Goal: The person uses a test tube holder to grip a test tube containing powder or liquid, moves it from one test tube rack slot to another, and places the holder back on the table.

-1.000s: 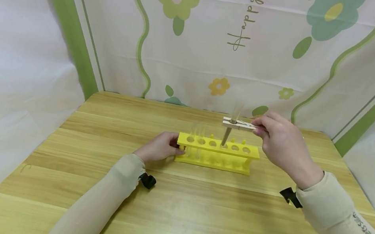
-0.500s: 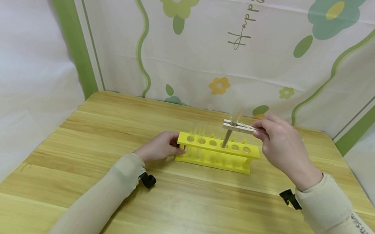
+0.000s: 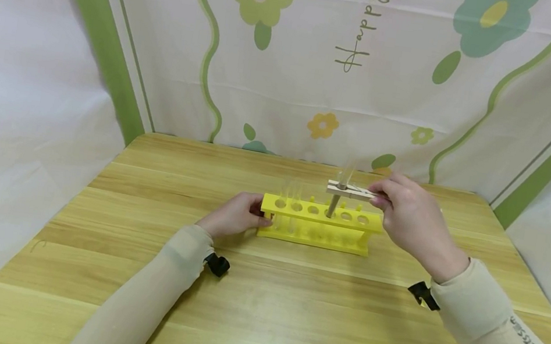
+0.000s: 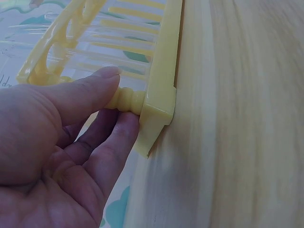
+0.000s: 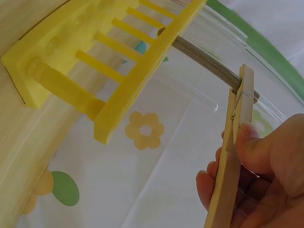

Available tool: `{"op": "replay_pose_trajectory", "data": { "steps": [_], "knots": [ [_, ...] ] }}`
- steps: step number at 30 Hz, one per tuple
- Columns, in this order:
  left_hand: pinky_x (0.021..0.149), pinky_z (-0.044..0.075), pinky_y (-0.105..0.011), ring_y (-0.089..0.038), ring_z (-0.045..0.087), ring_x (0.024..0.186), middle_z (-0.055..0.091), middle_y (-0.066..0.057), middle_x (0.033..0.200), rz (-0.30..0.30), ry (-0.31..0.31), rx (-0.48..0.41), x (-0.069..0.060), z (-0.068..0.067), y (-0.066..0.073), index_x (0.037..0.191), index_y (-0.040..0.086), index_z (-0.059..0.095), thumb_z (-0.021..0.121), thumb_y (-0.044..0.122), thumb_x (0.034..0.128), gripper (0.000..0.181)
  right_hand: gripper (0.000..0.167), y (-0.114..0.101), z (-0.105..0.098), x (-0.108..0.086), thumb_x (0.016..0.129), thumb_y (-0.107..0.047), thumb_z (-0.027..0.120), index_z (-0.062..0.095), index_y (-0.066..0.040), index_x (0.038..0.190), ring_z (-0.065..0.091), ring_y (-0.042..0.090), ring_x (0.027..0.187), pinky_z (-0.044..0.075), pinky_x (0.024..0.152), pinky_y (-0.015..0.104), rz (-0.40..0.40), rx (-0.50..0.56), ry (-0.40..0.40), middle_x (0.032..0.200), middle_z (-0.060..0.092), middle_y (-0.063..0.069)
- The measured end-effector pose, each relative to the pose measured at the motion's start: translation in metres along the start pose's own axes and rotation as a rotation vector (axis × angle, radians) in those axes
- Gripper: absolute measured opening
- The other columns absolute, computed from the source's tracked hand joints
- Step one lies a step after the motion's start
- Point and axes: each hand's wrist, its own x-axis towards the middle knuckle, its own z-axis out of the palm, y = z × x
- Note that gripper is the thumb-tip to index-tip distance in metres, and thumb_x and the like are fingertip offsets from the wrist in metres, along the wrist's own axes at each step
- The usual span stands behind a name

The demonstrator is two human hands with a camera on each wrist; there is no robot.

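Right grip [image 3: 416, 221] pinches the wooden clamp [image 5: 225, 183] holding a test tube [image 5: 204, 59] at a hole in the yellow rack [image 3: 311, 219]; left grip [image 3: 234, 213] holds the rack. Likely light, brittle glass: hold near its mouth.

In my head view I count two hands, one left hand [image 3: 233, 215] and one right hand [image 3: 416, 218]. Mid-frame: one yellow rack [image 3: 318, 220] with six top holes [image 3: 345, 217], one wooden clip [image 3: 350, 193], one clipped tube [image 3: 334, 204], two clear tubes [image 3: 297, 191]. Overlapping glass on the right wrist feed leaves me unsure of the tube total.
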Motion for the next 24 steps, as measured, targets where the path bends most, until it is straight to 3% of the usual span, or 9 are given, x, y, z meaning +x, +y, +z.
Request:
{"op": "replay_pose_trajectory", "data": {
  "steps": [24],
  "knots": [
    [0.079,0.05,-0.033,-0.019,0.061,0.089,0.068,-0.002,0.099,0.004,-0.025,-0.027,-0.002,-0.001,0.004,0.115,0.012,0.067,0.072,0.014,0.0927,0.023,0.007,0.005,0.017,-0.007,0.088,0.003,0.071,0.071,0.001,0.095,0.061,0.024,0.076,0.052,0.066,0.042,0.023,0.033,-0.014,0.089,0.063,0.008]
  ]
}}
